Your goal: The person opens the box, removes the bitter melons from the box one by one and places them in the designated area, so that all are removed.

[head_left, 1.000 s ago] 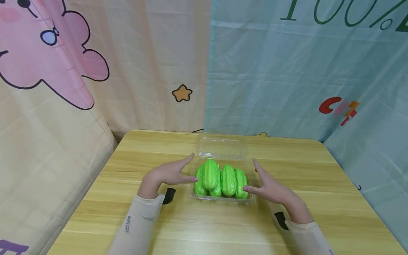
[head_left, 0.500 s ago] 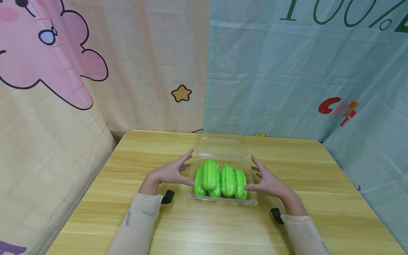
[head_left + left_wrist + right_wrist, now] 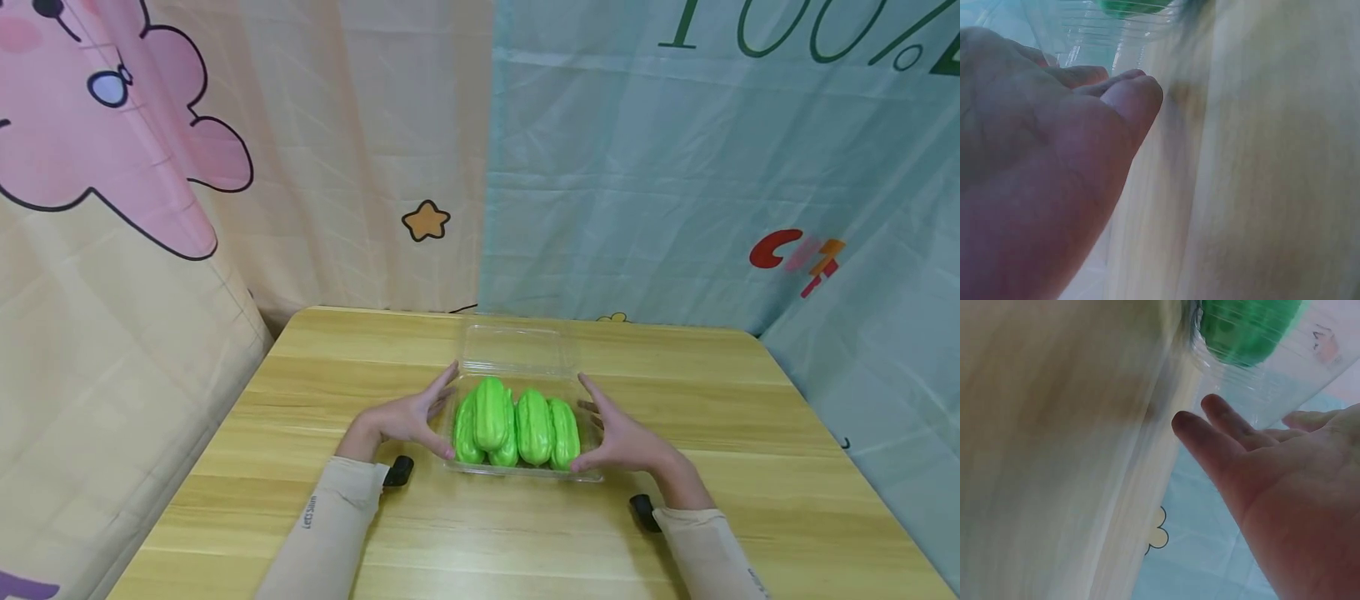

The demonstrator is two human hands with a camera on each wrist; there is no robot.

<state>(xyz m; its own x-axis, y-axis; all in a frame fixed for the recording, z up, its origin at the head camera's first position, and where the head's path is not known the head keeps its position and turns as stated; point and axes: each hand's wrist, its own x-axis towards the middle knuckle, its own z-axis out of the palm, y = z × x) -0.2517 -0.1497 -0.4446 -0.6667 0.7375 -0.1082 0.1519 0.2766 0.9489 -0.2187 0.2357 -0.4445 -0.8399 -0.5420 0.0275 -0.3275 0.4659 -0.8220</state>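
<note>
A clear plastic clamshell box (image 3: pixel 517 473) stands on the table with its lid (image 3: pixel 517 348) folded back to the rear. Several bright green, ridged oblong pieces (image 3: pixel 491 414), like toy vegetables, lie side by side in it, one on top of others. My left hand (image 3: pixel 412 421) is at the box's left side, thumb near the front corner and fingers reaching back. At the right side, my right hand (image 3: pixel 626 437) mirrors it with thumb and fingers spread. Both wrist views show the left hand (image 3: pixel 1041 144) and right hand (image 3: pixel 1297 481) close to the box walls; contact is unclear.
The wooden table (image 3: pixel 517 542) extends around the box. Printed cloth curtains (image 3: pixel 637 167) hang behind it and at both sides. A black device (image 3: pixel 398 472) sits at the left wrist and another black device (image 3: pixel 643 512) at the right wrist.
My right hand has moved left, toward the box's right side. Both thumbs have come lower, near the front corners. The box and green pieces stay nearly in place.
</note>
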